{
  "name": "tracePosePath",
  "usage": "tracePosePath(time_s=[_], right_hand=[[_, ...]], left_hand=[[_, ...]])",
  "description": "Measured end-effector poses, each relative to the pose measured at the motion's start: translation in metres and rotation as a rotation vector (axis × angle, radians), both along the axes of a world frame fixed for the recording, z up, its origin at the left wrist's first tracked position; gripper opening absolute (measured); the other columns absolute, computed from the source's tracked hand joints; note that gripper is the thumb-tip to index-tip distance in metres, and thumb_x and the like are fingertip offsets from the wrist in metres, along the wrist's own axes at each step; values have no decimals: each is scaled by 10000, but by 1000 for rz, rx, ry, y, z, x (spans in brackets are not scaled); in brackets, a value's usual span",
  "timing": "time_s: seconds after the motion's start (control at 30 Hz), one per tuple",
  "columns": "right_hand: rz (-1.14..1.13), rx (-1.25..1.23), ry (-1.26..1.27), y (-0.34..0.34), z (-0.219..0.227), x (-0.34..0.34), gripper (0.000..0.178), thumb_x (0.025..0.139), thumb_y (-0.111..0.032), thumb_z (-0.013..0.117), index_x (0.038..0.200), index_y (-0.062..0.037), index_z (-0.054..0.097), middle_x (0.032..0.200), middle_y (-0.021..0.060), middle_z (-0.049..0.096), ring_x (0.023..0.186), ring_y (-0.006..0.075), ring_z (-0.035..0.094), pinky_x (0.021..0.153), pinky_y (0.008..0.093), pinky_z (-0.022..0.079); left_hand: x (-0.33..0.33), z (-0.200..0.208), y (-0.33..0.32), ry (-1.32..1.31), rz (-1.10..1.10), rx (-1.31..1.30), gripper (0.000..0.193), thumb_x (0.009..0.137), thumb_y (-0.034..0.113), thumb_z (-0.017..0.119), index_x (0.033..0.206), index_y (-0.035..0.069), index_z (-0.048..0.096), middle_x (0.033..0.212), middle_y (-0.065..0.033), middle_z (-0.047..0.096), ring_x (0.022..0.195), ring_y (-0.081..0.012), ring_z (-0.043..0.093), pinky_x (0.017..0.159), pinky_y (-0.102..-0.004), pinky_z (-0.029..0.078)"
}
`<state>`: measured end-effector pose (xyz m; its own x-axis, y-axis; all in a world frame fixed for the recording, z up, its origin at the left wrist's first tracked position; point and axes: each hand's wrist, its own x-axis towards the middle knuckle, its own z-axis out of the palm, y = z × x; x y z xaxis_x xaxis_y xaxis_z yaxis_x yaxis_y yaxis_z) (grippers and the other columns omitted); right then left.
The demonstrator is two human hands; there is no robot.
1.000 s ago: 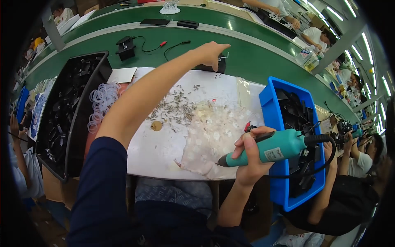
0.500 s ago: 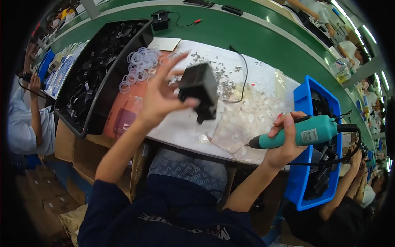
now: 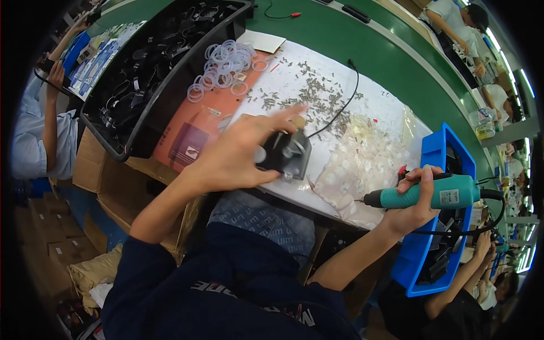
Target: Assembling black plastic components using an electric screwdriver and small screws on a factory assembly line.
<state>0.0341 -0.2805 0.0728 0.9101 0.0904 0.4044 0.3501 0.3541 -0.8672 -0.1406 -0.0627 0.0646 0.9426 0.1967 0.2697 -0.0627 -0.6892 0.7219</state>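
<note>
Right of the black crate, our left grip clasps a black box at the desk's near edge. Our right grip wraps around a teal electric screwdriver, its tip near a pale sheet.

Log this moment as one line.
left hand: around black box | right hand: holding teal electric screwdriver | nearby: scattered screws, blue bin

black boxy device left of near-level teal screwdriver

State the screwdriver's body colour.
The powered screwdriver's body is teal, with a black nose; the head view shows it best.
</note>
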Motion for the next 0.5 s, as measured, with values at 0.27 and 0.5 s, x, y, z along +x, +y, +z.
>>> tracePosePath(time_s=[0.27,0.5], right_hand=[[-10,-37,-22,2,0,-9,206,834,-69,611,994,27,524,711,119,566,478,133,480,486,212,385],[21,-19,-20,11,1,-11,212,810,-10,613,1001,40,534,701,134,580,458,137,496,452,207,401]], left_hand=[[0,0,1,63,-107,198,941,597,101,789,1434,128,360,1261,-136,537,1201,-300,480,1022,-403,369],[-31,-14,27,-17,-29,25,948,578,99,807,1418,61,368,1410,-135,440,1309,-327,396,1097,-434,320]])
